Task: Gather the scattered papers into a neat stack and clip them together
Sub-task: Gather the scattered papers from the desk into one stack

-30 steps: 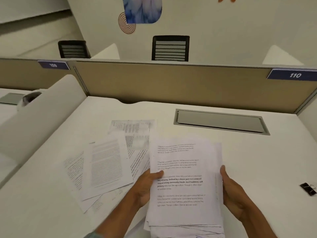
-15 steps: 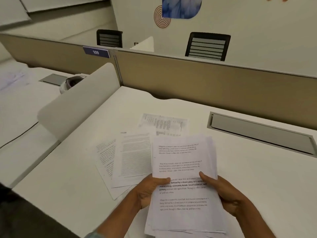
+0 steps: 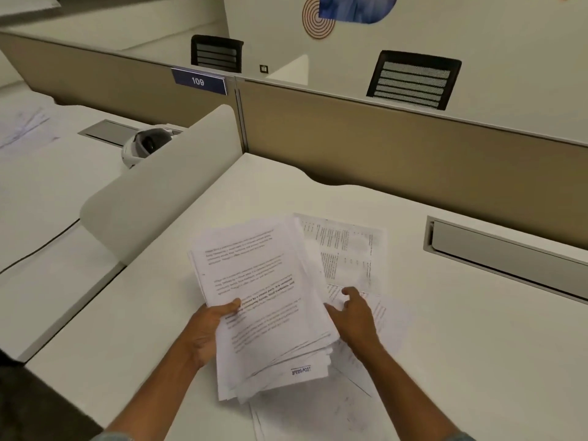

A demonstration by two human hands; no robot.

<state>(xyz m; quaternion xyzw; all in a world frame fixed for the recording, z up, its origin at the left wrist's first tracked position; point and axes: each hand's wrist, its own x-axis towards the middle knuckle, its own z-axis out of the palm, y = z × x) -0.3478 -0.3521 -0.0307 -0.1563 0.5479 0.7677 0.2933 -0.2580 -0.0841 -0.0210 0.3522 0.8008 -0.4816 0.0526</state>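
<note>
A thick, uneven stack of printed papers [image 3: 264, 297] is tilted above the white desk [image 3: 477, 345], its edges fanned at the bottom. My left hand [image 3: 210, 326] grips the stack's left edge with the thumb on top. My right hand [image 3: 356, 316] is at the stack's right edge with its fingers spread over loose sheets [image 3: 391, 319] that lie flat on the desk. Another loose sheet with dense print [image 3: 346, 249] lies just beyond, partly under the stack. More sheets [image 3: 318, 409] show below the stack near the desk's front. No clip is in view.
A curved white divider [image 3: 159, 186] borders the desk on the left, a tan partition [image 3: 381, 148] runs along the back, and a grey cable tray [image 3: 509, 256] is set in at the right. The neighbouring desk holds a white device [image 3: 143, 148] and papers [image 3: 22, 125].
The stack has swung left and now covers the loose sheets that lay on its left. My right hand has come off the stack's edge and spread over sheets on the right. The view turned left.
</note>
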